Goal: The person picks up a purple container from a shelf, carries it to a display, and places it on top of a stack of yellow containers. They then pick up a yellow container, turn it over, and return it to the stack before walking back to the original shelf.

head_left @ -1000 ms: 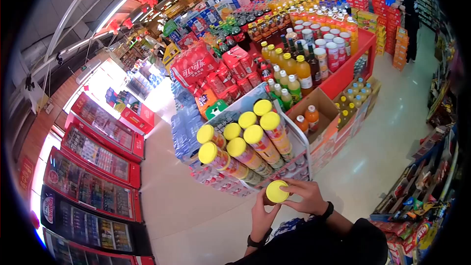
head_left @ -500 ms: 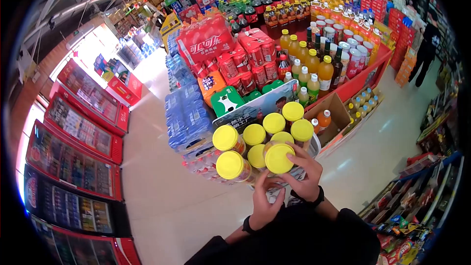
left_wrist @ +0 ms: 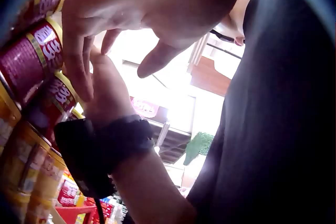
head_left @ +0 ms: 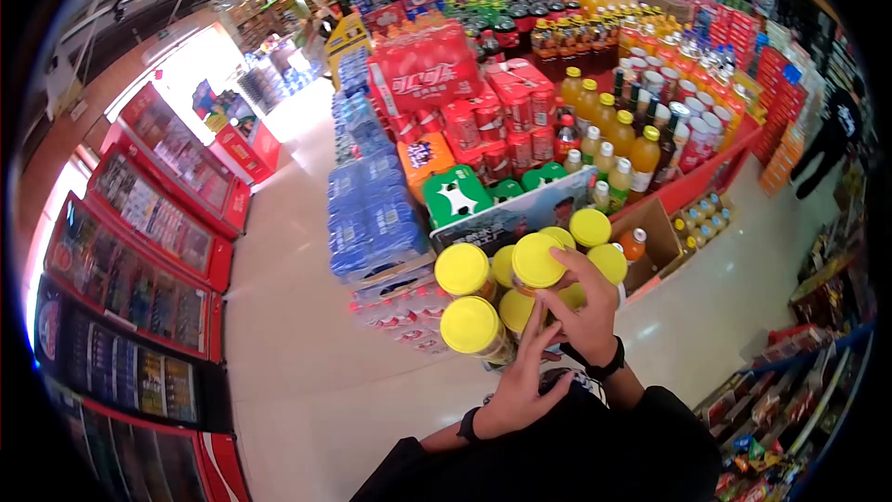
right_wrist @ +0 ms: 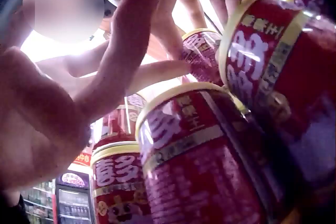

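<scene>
Yellow-lidded canisters point(head_left: 469, 323) stand clustered on a rack in the head view; red labelled sides of canisters point(right_wrist: 194, 155) fill much of the right wrist view. My right hand point(head_left: 592, 311) grips one canister point(head_left: 539, 258) near its lid, thumb at the near edge and fingers at the right. This lid looks higher than its neighbours. My left hand point(head_left: 523, 393) is beside the right, fingers extended, some of them near or touching the right thumb; whether they touch a canister is unclear. In the left wrist view, the left hand point(left_wrist: 152, 8) holds nothing.
Behind the canisters are a printed board point(head_left: 511, 214), green and red can packs point(head_left: 455, 195) and juice bottles point(head_left: 644, 153). Blue-wrapped bottle packs point(head_left: 372, 223) stand left. Red-framed coolers point(head_left: 130, 251) line the left; goods shelves point(head_left: 790, 390) and a person in black point(head_left: 832, 135) are at right.
The right hand has carried the canister up and away from my body, over the cluster. The left hand has let go of it and its fingers have straightened. The view has shifted.
</scene>
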`<state>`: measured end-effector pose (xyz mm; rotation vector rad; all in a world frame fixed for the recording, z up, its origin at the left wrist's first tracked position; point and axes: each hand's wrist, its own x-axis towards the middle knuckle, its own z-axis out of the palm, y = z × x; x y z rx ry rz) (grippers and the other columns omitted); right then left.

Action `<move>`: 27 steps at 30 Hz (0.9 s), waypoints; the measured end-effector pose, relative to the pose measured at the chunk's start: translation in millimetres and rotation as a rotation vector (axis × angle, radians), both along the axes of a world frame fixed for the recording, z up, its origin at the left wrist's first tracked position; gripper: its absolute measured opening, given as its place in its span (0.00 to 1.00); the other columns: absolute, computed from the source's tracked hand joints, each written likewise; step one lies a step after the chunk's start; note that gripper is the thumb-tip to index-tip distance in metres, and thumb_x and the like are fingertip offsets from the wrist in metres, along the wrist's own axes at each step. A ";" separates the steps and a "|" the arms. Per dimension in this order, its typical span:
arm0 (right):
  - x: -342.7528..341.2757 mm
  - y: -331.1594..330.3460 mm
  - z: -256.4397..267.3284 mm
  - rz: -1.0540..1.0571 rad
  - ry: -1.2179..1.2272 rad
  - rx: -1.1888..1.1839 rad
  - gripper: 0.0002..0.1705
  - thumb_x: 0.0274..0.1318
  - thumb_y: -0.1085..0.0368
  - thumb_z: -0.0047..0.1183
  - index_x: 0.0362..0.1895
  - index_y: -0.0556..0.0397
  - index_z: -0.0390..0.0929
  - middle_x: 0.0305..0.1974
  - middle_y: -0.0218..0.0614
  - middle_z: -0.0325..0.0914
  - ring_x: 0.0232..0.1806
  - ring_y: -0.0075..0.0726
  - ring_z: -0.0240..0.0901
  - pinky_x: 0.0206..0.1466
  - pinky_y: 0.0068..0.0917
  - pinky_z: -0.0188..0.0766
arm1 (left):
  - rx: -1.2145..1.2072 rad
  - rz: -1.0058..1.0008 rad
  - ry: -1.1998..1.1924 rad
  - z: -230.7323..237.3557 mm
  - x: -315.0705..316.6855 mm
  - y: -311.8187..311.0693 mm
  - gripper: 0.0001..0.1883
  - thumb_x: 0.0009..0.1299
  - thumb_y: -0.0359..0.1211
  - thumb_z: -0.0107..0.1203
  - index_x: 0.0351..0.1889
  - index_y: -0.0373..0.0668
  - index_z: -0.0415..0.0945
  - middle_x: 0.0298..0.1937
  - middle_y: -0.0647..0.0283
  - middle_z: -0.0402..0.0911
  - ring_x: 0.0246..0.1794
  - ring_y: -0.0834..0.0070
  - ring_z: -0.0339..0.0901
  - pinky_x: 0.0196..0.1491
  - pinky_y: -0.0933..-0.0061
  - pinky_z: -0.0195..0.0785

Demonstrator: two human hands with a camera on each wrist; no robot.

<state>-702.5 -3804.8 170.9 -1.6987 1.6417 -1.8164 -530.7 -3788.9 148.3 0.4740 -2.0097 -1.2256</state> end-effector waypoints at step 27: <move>-12.0 -29.1 2.5 0.108 0.334 0.095 0.13 0.64 0.71 0.62 0.50 0.57 0.76 0.71 0.50 0.78 0.48 0.54 0.82 0.49 0.45 0.80 | 0.045 0.175 -0.198 0.7 1.4 -12.3 0.35 0.73 0.19 0.63 0.77 0.36 0.60 0.90 0.35 0.44 0.63 0.55 0.86 0.60 0.61 0.81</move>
